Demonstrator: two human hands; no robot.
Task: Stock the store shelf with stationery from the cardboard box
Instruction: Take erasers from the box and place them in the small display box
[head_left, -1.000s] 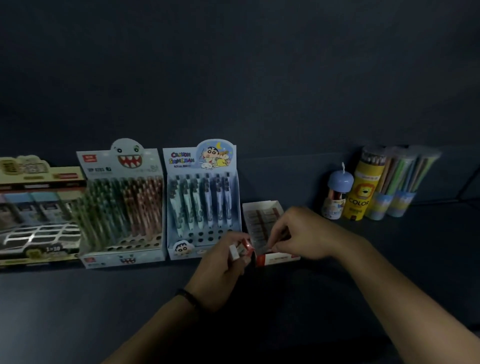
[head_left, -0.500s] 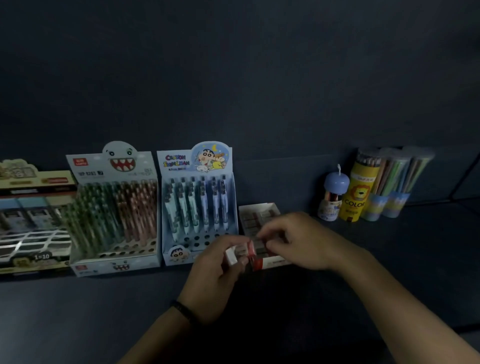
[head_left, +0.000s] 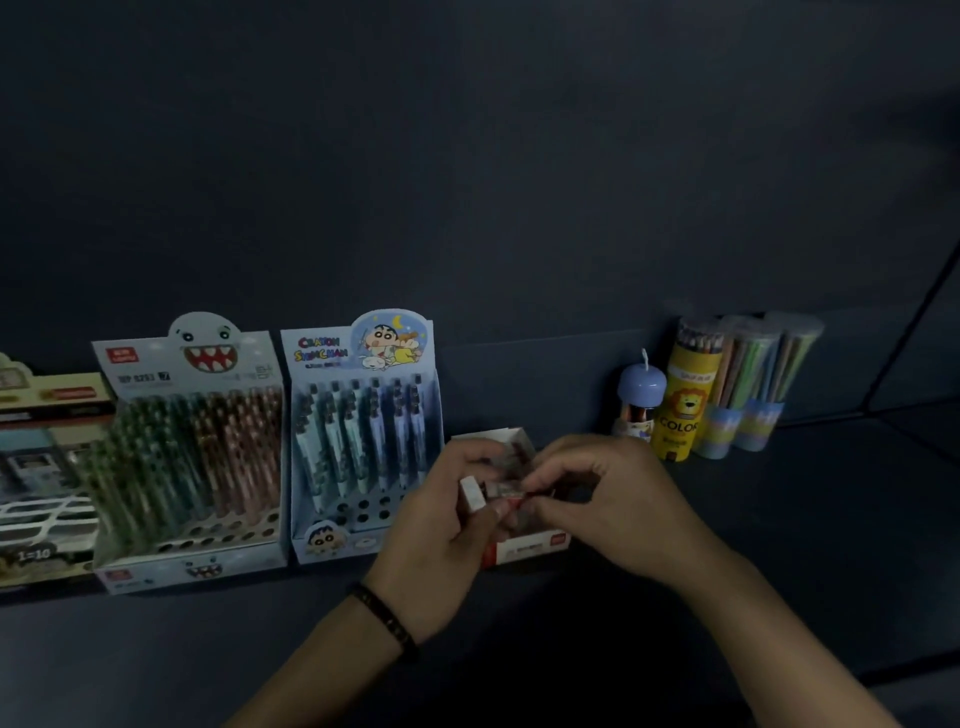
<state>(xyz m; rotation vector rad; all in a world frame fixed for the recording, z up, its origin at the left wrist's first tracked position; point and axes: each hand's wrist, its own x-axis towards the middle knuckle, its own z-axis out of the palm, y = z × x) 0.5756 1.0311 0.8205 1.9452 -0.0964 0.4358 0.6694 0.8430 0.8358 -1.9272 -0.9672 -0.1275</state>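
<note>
On the dark shelf (head_left: 789, 525), a monster pen display (head_left: 192, 457) and a cartoon pen display (head_left: 363, 441) are stood at the left. Just right of them, a small block (head_left: 474, 491), white at one end, is gripped in the curled fingers of the left hand (head_left: 436, 530) and seemingly pinched by the right hand (head_left: 608, 509), directly above a small open carton (head_left: 527, 546). Pencil tubes (head_left: 727, 389) are seen further right. In dim light the block could be fumbled between hands and dropped beside the carton, or the light carton nudged askew.
</note>
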